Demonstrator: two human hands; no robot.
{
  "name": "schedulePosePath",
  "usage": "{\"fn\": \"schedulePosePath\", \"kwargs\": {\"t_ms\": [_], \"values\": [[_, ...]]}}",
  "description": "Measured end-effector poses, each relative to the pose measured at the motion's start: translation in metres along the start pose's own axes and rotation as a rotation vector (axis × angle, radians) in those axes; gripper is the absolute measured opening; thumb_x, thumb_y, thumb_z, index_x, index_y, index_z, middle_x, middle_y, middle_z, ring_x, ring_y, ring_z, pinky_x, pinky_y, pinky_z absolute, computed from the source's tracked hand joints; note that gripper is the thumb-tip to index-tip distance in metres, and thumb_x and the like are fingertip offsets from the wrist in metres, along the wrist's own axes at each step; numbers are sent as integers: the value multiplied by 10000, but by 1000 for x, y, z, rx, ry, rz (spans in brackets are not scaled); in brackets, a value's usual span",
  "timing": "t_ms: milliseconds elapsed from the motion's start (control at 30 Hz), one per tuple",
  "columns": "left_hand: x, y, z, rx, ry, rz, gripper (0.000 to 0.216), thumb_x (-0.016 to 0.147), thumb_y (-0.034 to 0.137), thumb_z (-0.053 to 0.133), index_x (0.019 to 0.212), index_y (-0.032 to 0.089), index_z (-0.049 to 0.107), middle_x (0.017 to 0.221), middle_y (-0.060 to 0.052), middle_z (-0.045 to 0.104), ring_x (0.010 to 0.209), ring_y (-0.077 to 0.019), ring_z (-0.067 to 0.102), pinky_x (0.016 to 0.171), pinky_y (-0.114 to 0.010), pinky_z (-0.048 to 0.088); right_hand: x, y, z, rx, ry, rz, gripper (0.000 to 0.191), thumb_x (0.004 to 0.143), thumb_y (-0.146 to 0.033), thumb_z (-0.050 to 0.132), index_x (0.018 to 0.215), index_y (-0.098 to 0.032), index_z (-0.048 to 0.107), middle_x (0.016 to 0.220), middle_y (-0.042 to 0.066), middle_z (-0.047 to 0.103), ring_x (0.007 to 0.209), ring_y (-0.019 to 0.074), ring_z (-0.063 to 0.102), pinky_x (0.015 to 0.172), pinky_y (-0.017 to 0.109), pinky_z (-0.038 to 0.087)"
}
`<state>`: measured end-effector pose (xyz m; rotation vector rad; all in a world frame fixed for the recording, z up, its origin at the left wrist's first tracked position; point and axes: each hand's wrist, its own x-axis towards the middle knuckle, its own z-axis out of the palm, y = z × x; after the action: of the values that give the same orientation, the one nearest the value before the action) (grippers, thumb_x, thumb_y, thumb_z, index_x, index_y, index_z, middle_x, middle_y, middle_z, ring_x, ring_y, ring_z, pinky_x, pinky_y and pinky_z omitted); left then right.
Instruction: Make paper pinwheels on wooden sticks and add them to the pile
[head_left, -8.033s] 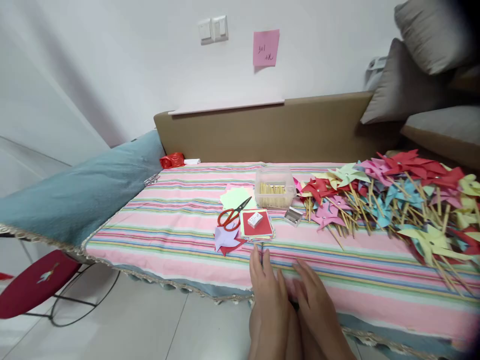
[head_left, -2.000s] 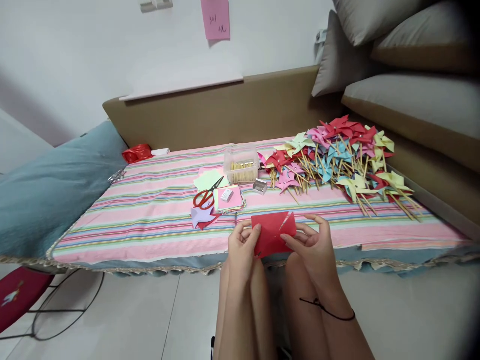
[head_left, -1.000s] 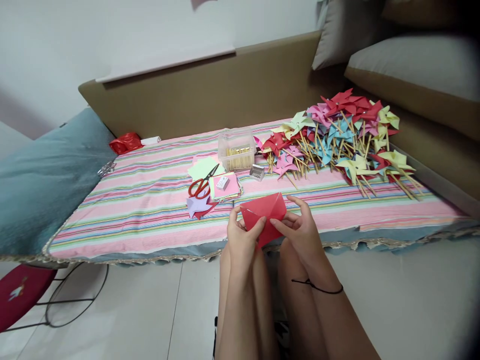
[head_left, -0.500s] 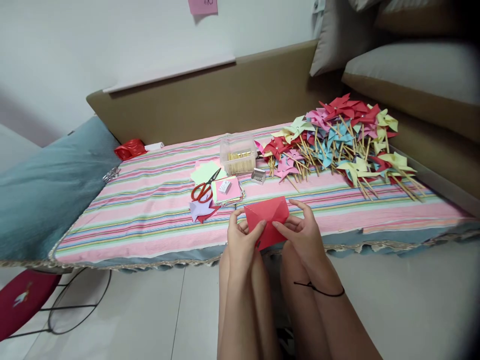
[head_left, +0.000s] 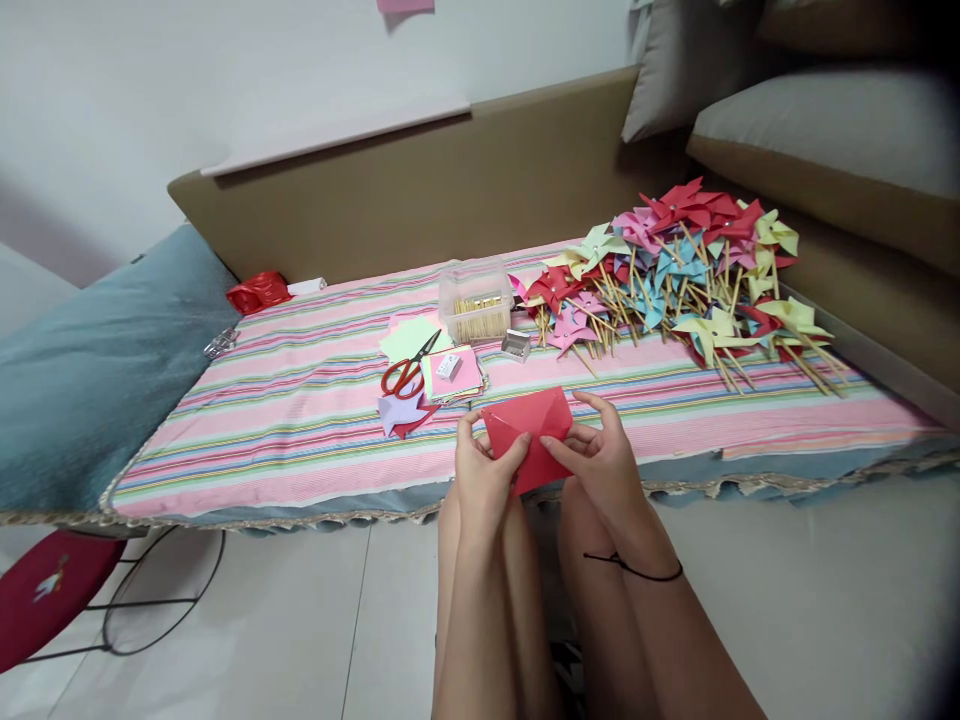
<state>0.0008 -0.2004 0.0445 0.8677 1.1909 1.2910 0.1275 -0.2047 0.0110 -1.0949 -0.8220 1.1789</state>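
Note:
A square of red paper point(head_left: 531, 420) with creases across it is held above my knees. My left hand point(head_left: 484, 470) grips its left side, thumb on top and fingers behind. On the right side my right hand point(head_left: 596, 450) pinches it the same way, its index finger raised along the edge. Both thumbs press near the paper's middle. Beyond my hands lie orange-handled scissors point(head_left: 405, 375), a stack of coloured paper squares point(head_left: 463, 380) with a small white box point(head_left: 448, 367) on it, and a purple cut paper shape point(head_left: 400, 410).
A clear plastic box point(head_left: 480, 318) of thin sticks stands mid-cover, beside a small open box point(head_left: 515, 346). Finished paper pinwheels point(head_left: 675, 270) are heaped at the right. A red plastic bag point(head_left: 259, 292) lies far left, and a red stool point(head_left: 56, 595) stands on the floor.
The red paper has shifted slightly up and left in view, both hands still on it. The whole view has tilted a little; the other things lie as before.

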Motion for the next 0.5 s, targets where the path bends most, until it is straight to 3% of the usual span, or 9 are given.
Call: {"fn": "schedulePosePath", "kwargs": {"t_ms": [500], "values": [[0,1,0,3,-13,3,614,583,306,817,1052,195,437,685,-3,707,558,-153,642,547,-241,496,0,-3,0,8,-17,-3,763,602,-380,834,1221,-269,402,682,-49,692,590,152,653,637,295,550]]}}
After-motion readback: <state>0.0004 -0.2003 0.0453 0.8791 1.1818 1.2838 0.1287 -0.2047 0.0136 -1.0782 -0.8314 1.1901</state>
